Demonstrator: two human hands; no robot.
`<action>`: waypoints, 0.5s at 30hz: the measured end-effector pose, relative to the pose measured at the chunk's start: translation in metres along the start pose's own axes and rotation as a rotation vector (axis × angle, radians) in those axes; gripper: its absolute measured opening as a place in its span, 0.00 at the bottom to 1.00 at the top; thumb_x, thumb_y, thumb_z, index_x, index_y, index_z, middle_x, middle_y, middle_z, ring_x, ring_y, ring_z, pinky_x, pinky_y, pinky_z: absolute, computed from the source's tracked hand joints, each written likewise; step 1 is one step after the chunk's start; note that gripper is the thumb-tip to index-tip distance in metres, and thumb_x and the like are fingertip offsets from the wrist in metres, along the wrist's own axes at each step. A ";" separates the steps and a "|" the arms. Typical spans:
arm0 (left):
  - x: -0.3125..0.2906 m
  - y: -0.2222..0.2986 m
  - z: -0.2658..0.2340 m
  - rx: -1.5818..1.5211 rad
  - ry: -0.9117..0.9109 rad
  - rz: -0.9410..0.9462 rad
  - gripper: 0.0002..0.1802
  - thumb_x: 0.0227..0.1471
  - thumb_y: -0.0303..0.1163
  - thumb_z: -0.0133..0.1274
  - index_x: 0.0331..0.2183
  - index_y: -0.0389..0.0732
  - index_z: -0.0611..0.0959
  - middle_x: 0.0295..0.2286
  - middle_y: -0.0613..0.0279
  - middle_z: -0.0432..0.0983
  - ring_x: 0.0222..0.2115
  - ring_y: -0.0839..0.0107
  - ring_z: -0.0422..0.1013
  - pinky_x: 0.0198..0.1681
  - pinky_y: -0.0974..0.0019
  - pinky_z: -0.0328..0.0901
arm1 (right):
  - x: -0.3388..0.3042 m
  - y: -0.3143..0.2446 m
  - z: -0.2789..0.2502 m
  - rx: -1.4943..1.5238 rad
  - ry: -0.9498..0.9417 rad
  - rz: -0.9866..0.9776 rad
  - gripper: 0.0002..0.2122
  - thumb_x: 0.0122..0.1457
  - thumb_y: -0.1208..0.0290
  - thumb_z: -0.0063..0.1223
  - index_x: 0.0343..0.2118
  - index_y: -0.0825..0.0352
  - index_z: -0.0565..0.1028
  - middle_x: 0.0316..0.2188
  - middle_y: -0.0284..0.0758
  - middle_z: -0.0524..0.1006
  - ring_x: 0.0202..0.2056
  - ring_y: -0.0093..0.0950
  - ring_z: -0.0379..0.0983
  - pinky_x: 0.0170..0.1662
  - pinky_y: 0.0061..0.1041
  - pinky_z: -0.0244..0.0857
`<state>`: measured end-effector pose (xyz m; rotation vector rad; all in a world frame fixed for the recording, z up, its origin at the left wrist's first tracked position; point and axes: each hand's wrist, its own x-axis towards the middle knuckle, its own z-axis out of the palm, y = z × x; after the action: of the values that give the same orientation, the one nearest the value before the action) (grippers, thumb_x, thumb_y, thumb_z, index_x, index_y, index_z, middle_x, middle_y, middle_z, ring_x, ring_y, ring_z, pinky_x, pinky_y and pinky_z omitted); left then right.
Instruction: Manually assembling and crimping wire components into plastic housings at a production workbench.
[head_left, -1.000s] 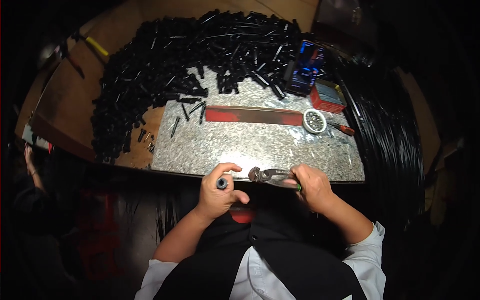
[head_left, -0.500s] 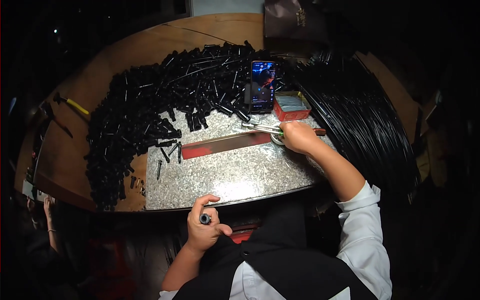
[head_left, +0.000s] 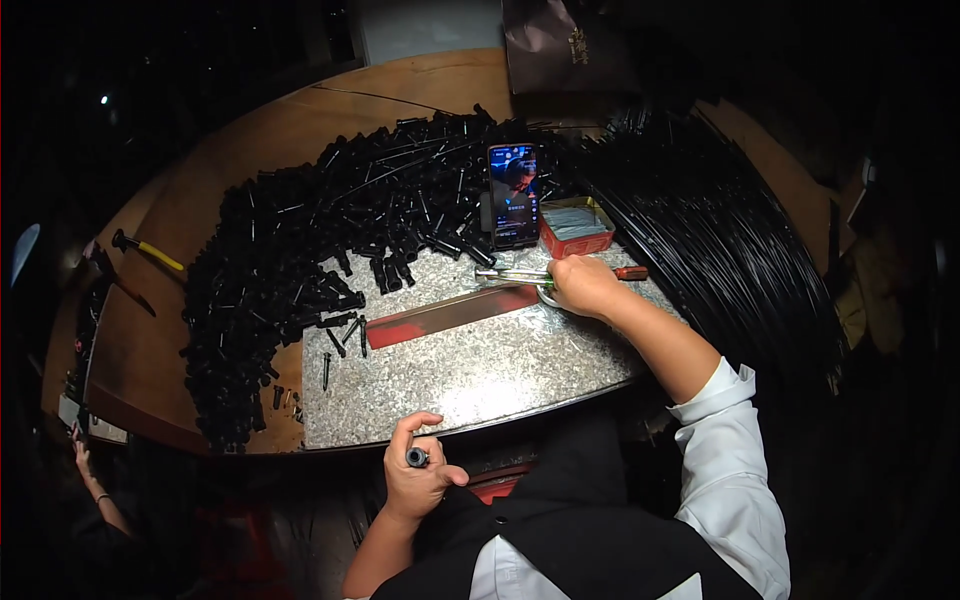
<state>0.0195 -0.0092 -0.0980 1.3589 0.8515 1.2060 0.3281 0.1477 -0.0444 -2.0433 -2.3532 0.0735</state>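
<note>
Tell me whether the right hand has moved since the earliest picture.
Yes. Against the speckled slab, the right hand has gone forward, away from the body, from the near edge to the far right part, just short of the red box.

Lettering on bag (head_left: 548, 55) and phone (head_left: 514, 195) — none legible.

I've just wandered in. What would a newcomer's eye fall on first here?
Probably the great heap of black tubular parts, curving around the back and left of the speckled slab. Next, the lit phone standing at the heap's right, beside an open red box. Nearer, the left hand holds a dark tube; the right hand grips pincers.
</note>
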 end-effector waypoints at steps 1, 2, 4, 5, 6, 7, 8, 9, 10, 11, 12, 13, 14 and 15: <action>0.000 0.001 0.000 -0.006 0.003 -0.009 0.43 0.29 0.44 0.70 0.43 0.32 0.66 0.12 0.76 0.57 0.13 0.86 0.55 0.18 0.80 0.50 | 0.000 0.001 0.001 0.010 0.025 -0.002 0.09 0.49 0.74 0.46 0.29 0.72 0.76 0.31 0.49 0.77 0.35 0.44 0.75 0.39 0.40 0.68; 0.001 0.001 0.001 -0.005 0.002 -0.008 0.43 0.29 0.44 0.70 0.43 0.32 0.66 0.12 0.76 0.57 0.13 0.86 0.55 0.18 0.80 0.50 | 0.000 0.001 0.002 0.011 0.027 -0.002 0.09 0.49 0.74 0.46 0.29 0.72 0.76 0.31 0.49 0.77 0.35 0.44 0.75 0.39 0.40 0.68; 0.002 0.002 0.001 -0.001 0.007 -0.009 0.44 0.28 0.44 0.70 0.43 0.32 0.66 0.12 0.76 0.57 0.13 0.86 0.55 0.18 0.80 0.50 | 0.001 0.003 0.003 0.007 0.041 -0.022 0.08 0.49 0.75 0.46 0.30 0.72 0.75 0.30 0.49 0.77 0.35 0.44 0.75 0.39 0.40 0.67; 0.002 0.003 0.002 0.001 0.006 -0.008 0.44 0.28 0.44 0.70 0.43 0.32 0.66 0.12 0.76 0.57 0.13 0.86 0.55 0.18 0.80 0.50 | 0.000 0.004 0.004 0.008 0.043 -0.021 0.08 0.49 0.75 0.46 0.30 0.72 0.75 0.30 0.49 0.77 0.35 0.44 0.75 0.39 0.40 0.67; 0.002 0.002 0.002 -0.012 0.016 -0.006 0.44 0.28 0.44 0.70 0.43 0.32 0.66 0.12 0.76 0.57 0.13 0.86 0.55 0.18 0.80 0.51 | 0.000 0.005 0.005 0.024 0.067 -0.036 0.08 0.49 0.75 0.46 0.30 0.72 0.75 0.30 0.49 0.77 0.35 0.44 0.75 0.38 0.41 0.67; 0.002 0.002 0.002 -0.024 0.025 -0.004 0.44 0.29 0.44 0.70 0.43 0.32 0.65 0.12 0.76 0.57 0.13 0.86 0.55 0.18 0.80 0.51 | -0.001 0.006 0.005 0.040 0.092 -0.051 0.08 0.49 0.75 0.46 0.30 0.72 0.75 0.30 0.50 0.77 0.34 0.45 0.75 0.38 0.41 0.67; 0.003 0.002 0.001 -0.023 0.023 -0.003 0.44 0.29 0.44 0.70 0.43 0.32 0.65 0.12 0.76 0.57 0.13 0.86 0.55 0.18 0.80 0.51 | -0.002 0.007 0.006 0.040 0.095 -0.050 0.08 0.49 0.75 0.46 0.30 0.72 0.75 0.30 0.50 0.77 0.34 0.45 0.75 0.38 0.41 0.67; 0.003 0.001 0.001 -0.037 0.034 0.000 0.44 0.29 0.43 0.71 0.43 0.33 0.65 0.12 0.76 0.57 0.13 0.86 0.56 0.18 0.80 0.51 | -0.004 0.007 0.007 0.071 0.142 -0.052 0.07 0.49 0.76 0.47 0.30 0.72 0.74 0.29 0.49 0.76 0.33 0.45 0.75 0.37 0.41 0.67; 0.004 0.001 0.001 -0.052 0.044 0.002 0.44 0.29 0.43 0.71 0.43 0.33 0.65 0.12 0.76 0.57 0.13 0.86 0.56 0.18 0.80 0.52 | -0.006 0.006 0.007 0.101 0.189 -0.054 0.06 0.49 0.77 0.47 0.29 0.71 0.73 0.28 0.49 0.76 0.32 0.45 0.75 0.36 0.42 0.67; 0.004 -0.001 0.001 -0.051 0.039 0.004 0.44 0.29 0.43 0.71 0.43 0.33 0.65 0.12 0.76 0.57 0.13 0.86 0.56 0.18 0.80 0.52 | -0.011 0.003 0.006 0.101 0.192 -0.050 0.06 0.49 0.77 0.47 0.29 0.71 0.73 0.28 0.49 0.76 0.32 0.45 0.75 0.36 0.42 0.67; 0.005 -0.002 0.000 -0.025 0.054 0.018 0.44 0.29 0.42 0.71 0.44 0.33 0.65 0.12 0.76 0.57 0.13 0.85 0.56 0.18 0.80 0.52 | -0.017 -0.006 0.002 0.203 0.230 -0.058 0.05 0.49 0.77 0.48 0.29 0.71 0.73 0.27 0.49 0.76 0.31 0.44 0.75 0.35 0.42 0.67; 0.006 -0.004 -0.001 0.001 0.068 0.032 0.45 0.29 0.42 0.71 0.44 0.33 0.64 0.12 0.76 0.58 0.13 0.85 0.57 0.18 0.80 0.52 | -0.024 -0.015 -0.001 0.305 0.268 -0.064 0.04 0.49 0.78 0.48 0.29 0.70 0.72 0.25 0.48 0.76 0.30 0.44 0.74 0.34 0.42 0.67; 0.007 -0.004 0.000 0.003 0.065 0.033 0.45 0.29 0.42 0.71 0.44 0.33 0.64 0.12 0.76 0.58 0.13 0.85 0.57 0.18 0.80 0.52 | -0.030 -0.024 0.002 0.452 0.228 -0.055 0.05 0.48 0.81 0.48 0.29 0.69 0.72 0.24 0.47 0.75 0.28 0.43 0.74 0.33 0.42 0.67; 0.008 -0.005 0.002 0.014 0.077 0.040 0.46 0.29 0.43 0.71 0.45 0.33 0.64 0.12 0.76 0.58 0.13 0.85 0.57 0.18 0.80 0.53 | -0.037 -0.036 0.008 0.575 0.290 -0.144 0.05 0.50 0.79 0.50 0.30 0.68 0.72 0.24 0.46 0.75 0.27 0.43 0.74 0.32 0.39 0.67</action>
<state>0.0237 -0.0013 -0.1009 1.3531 0.8921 1.2922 0.2973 0.1056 -0.0495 -1.4997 -1.9910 0.3738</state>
